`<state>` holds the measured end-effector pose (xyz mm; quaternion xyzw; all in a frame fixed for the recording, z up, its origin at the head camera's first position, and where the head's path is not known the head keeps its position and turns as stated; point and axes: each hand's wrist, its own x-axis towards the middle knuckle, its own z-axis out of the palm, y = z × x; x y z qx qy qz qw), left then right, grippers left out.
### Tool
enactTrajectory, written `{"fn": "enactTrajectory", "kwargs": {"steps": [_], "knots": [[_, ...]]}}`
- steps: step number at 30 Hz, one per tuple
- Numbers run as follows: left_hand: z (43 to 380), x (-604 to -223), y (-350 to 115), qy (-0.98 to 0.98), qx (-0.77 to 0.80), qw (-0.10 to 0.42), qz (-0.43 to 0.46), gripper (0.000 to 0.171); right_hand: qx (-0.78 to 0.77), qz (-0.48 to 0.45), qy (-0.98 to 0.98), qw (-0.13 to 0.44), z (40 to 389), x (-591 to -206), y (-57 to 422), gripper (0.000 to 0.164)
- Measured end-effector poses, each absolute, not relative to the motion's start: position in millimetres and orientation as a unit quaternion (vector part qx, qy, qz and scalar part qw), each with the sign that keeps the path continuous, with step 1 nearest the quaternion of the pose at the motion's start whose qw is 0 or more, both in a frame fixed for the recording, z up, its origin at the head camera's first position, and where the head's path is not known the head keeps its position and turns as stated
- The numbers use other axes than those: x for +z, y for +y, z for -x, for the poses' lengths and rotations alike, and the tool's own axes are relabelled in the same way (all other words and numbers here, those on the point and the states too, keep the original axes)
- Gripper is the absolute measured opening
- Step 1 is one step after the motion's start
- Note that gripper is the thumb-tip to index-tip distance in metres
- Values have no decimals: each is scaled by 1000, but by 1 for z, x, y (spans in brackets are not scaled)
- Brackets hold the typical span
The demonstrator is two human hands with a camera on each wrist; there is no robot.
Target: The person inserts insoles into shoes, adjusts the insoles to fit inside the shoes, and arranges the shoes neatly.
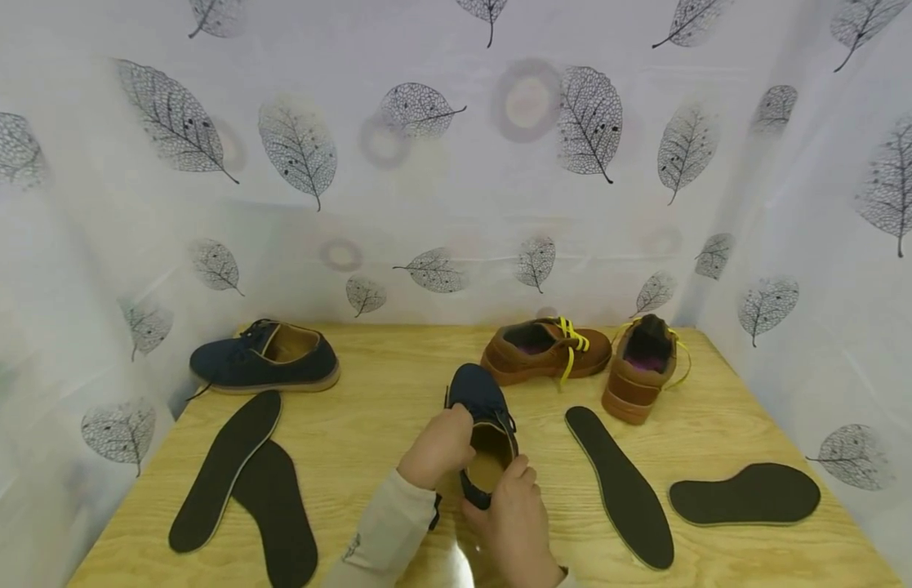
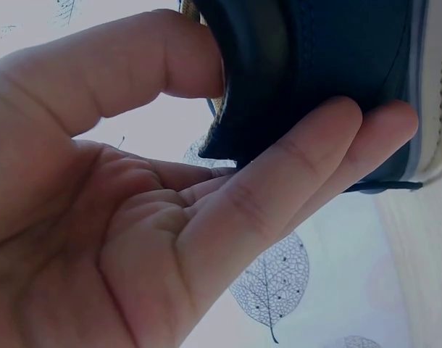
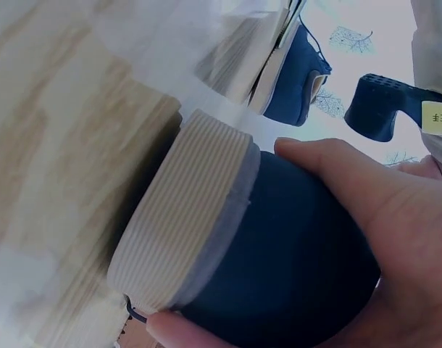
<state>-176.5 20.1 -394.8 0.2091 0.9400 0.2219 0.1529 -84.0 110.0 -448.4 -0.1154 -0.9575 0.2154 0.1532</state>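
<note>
A navy lace-up shoe [image 1: 473, 387] is between both hands at the middle of the table, toe pointing away and its tan inside facing up. My left hand [image 1: 438, 448] grips the shoe's left side near the laces. In the left wrist view, the thumb [image 2: 192, 61] goes over the collar rim and two fingers [image 2: 279, 181] lie along the outer side. My right hand [image 1: 516, 513] holds the heel from behind. The right wrist view shows its thumb and a finger on either side of the navy heel [image 3: 279, 254], above the ribbed pale sole [image 3: 185, 210].
Another navy shoe [image 1: 264, 359] stands at the back left. Two dark insoles overlap, one [image 1: 224, 474] over the other [image 1: 279, 514]. Brown shoes with yellow laces, one sideways [image 1: 500, 359] and one heel-on [image 1: 632, 396], stand back right. Two more insoles [image 1: 620, 490] [image 1: 745, 494] lie at right.
</note>
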Motion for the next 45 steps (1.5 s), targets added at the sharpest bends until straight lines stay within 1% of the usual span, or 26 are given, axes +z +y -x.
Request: {"fn": "enactTrajectory", "kwargs": {"steps": [2, 9, 13, 16, 21, 25, 27, 28, 29, 32, 34, 36, 37, 38, 41, 45], "knots": [[177, -395, 19, 940, 223, 155, -205, 53, 214, 114, -958, 151, 84, -448, 109, 97], [178, -393, 17, 943, 205, 136, -223, 52, 214, 107, -959, 150, 84, -446, 107, 95], [179, -390, 17, 939, 214, 142, -228, 52, 214, 97, -961, 144, 84, -444, 110, 95], [179, -390, 17, 937, 216, 151, -230, 49, 225, 80, -964, 116, 83, -440, 116, 96], [179, -393, 16, 936, 207, 155, -239, 44, 256, 45, -965, 41, 82, -432, 129, 91], [179, -393, 13, 934, 209, 154, -244, 27, 259, 31, -965, -21, 81, -422, 139, 83], [180, -394, 12, 929, 226, 163, -243, 12, 248, 32, -967, -44, 80, -415, 142, 79], [181, -394, 10, 926, 235, 169, -241, 14, 243, 36, -968, -54, 78, -411, 143, 78], [181, -393, 9, 923, 244, 174, -241, 20, 237, 38, -969, -61, 76, -408, 144, 77], [182, -390, 3, 913, 270, 182, -244, 33, 219, 24, -974, -47, 69, -397, 140, 74], [182, -385, -1, 912, 275, 174, -251, 29, 221, 7, -975, -31, 65, -391, 135, 69], [181, -379, -5, 914, 275, 162, -251, 20, 233, -27, -972, -17, 63, -388, 128, 62], [181, -376, -7, 917, 273, 159, -244, 18, 244, -47, -968, -20, 63, -388, 123, 58], [180, -375, -9, 918, 271, 156, -242, 21, 254, -68, -965, -23, 64, -389, 119, 53], [178, -368, -15, 924, 266, 152, -230, 37, 296, -124, -945, -62, 72, -398, 105, 38], [173, -361, -21, 924, 267, 147, -232, 41, 319, -161, -927, -118, 85, -418, 81, 24]]}}
